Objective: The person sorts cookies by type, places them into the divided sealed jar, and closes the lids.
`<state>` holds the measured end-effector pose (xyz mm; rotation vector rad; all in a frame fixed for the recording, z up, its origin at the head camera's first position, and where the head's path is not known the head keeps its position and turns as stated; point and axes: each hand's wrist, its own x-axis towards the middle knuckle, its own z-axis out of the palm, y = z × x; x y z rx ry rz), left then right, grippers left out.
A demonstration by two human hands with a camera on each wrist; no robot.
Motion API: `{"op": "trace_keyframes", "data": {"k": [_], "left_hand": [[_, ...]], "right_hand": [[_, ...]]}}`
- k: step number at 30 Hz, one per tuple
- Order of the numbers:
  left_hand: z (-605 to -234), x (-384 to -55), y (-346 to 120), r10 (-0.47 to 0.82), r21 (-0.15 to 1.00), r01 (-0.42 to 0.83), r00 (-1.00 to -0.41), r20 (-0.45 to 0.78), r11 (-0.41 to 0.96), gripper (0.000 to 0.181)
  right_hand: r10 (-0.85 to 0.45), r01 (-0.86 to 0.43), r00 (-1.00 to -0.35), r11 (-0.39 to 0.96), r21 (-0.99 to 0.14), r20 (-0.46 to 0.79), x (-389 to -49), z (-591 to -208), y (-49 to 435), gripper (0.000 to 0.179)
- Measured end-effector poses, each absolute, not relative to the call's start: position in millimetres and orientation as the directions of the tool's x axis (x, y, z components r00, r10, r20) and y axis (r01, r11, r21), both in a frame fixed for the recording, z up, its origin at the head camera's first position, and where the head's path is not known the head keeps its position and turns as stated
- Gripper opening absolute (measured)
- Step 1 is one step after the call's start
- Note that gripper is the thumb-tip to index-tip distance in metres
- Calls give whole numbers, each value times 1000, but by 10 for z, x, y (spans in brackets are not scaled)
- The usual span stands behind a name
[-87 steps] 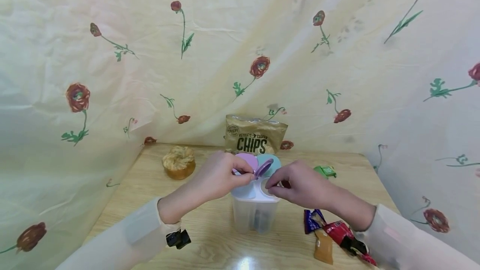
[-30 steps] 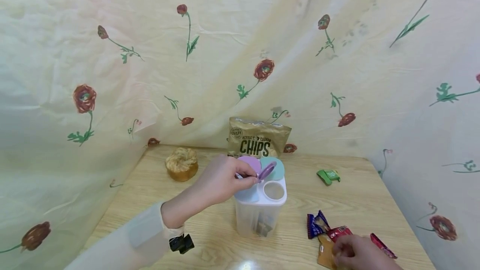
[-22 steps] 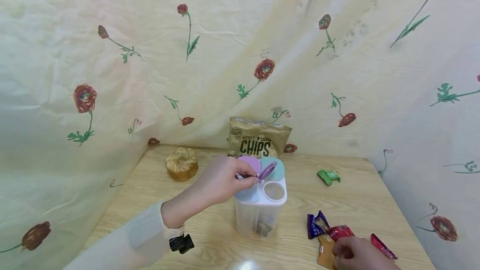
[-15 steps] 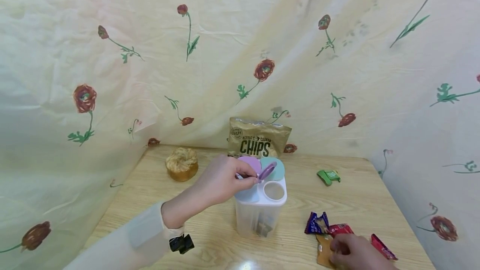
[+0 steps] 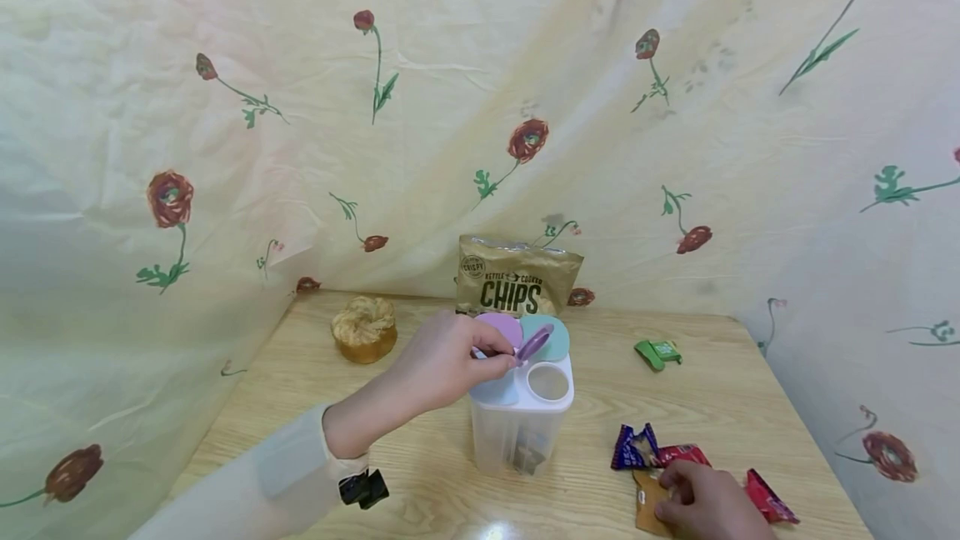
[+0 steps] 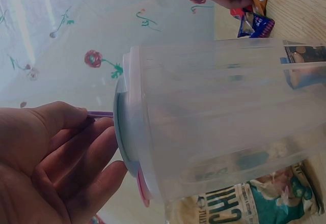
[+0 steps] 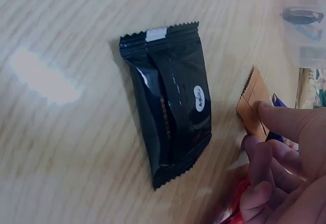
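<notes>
My left hand (image 5: pixel 450 357) pinches the raised purple lid (image 5: pixel 535 344) of a clear plastic storage container (image 5: pixel 498 440) between thumb and index finger. Beside that lid a round opening shows in the white top; the pink, teal and pale blue lids lie flat. At the lower right, my right hand (image 5: pixel 708 502) holds an orange snack packet (image 5: pixel 647 505) by its edge, thumb on top in the right wrist view. A blue packet (image 5: pixel 633 447) and red packets (image 5: pixel 681 455) lie around these fingers. Dark packets (image 6: pixel 304 63) show through the container's wall near its bottom.
Behind the container stands a gold chips bag (image 5: pixel 517 273). A round bread (image 5: pixel 363 329) sits at the back left, a green packet (image 5: pixel 658 353) at the back right. The right wrist view shows a black packet (image 7: pixel 175 102) on the wooden table (image 5: pixel 420 473).
My right hand has moved from the container's round opening down to the packets at the lower right. It has shifted slightly over the orange packet since. The left hand still holds the purple lid up.
</notes>
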<state>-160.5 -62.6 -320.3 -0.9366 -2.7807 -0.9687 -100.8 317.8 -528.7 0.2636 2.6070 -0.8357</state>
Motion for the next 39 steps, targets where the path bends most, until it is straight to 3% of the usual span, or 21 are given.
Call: {"op": "trace_keyframes", "data": {"k": [11, 18, 25, 32, 39], "left_hand": [[-3222, -1604, -627, 531, 543, 570, -810, 248, 617, 8], [-3222, -1605, -633, 532, 544, 571, -809, 249, 614, 8], [-3217, -1603, -633, 533, 543, 576, -806, 256, 611, 8], [-3212, -1598, -636, 535, 534, 585, -801, 268, 610, 8], [-3203, -1602, -630, 541, 530, 591, -797, 268, 608, 8]], "right_hand": [[66, 354, -886, 736, -577, -459, -992, -5313, 3137, 55], [-1, 299, -896, 738, -604, -445, -978, -5276, 3083, 44], [14, 287, -909, 745, -602, -416, -1006, -5227, 3063, 44], [-198, 118, -916, 697, -708, -347, -1020, -5013, 3106, 38], [-272, -73, -948, 696, -715, -168, -1124, -4595, 3015, 28]]}}
